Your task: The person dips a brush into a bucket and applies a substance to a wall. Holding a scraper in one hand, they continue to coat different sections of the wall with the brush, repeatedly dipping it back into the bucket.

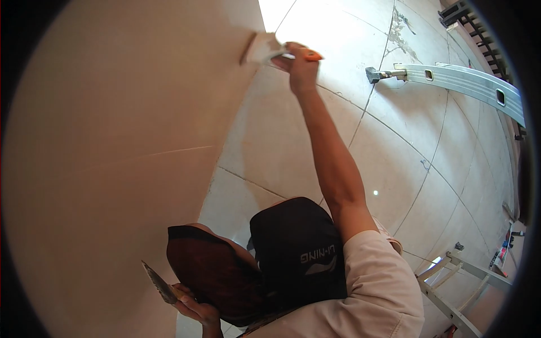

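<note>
My right hand (302, 70) is stretched far forward, closed around the handle of a wide putty knife (264, 49) with an orange handle end. Its broad pale blade meets the smooth beige wall (112, 112) near the wall's far edge and looks a little blurred. Low on the left, my left hand (194, 308) grips a second scraper (160, 286), whose dark, stained blade points up and left beside the wall. Part of that handle is hidden by my fingers. A thin pale line (180, 151) runs across the wall between the two hands.
Large pale floor tiles (293, 152) spread right of the wall. A metal ladder (462, 81) with a rubber foot reaches in from the upper right. Another ladder-like frame (459, 293) stands lower right, near several small tools (501, 253). My knees in black shorts (298, 248) are below.
</note>
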`<action>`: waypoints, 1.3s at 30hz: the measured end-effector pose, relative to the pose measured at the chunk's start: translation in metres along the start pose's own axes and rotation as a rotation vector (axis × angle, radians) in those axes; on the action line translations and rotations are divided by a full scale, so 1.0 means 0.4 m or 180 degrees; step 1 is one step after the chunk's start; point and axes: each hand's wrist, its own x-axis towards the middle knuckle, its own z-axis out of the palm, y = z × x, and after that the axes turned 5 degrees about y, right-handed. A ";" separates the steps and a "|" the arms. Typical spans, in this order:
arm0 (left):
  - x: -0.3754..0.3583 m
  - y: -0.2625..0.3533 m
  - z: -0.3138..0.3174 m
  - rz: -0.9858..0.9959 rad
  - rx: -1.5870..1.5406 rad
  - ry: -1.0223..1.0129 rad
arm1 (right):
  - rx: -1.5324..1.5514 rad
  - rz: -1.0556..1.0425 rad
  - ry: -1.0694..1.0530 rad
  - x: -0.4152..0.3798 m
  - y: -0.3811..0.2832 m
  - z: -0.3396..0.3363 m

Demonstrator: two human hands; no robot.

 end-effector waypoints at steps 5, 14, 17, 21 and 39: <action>-0.002 0.028 0.012 -0.0066 0.0055 0.0072 | -0.0106 -0.0308 0.0122 0.028 -0.027 -0.055; -0.009 -0.011 0.006 -0.0069 -0.0052 0.0152 | -0.0326 0.0344 0.0122 -0.055 0.070 -0.026; -0.009 -0.002 0.014 -0.0076 -0.0235 0.0079 | 0.0222 0.0131 -0.0083 -0.074 -0.066 -0.037; 0.015 0.060 0.031 0.0165 0.0061 -0.0192 | -0.0695 0.0071 0.0233 -0.060 0.003 -0.056; 0.024 0.080 0.035 0.0491 0.0273 -0.0184 | 0.0956 0.0622 -0.0515 -0.130 -0.030 0.031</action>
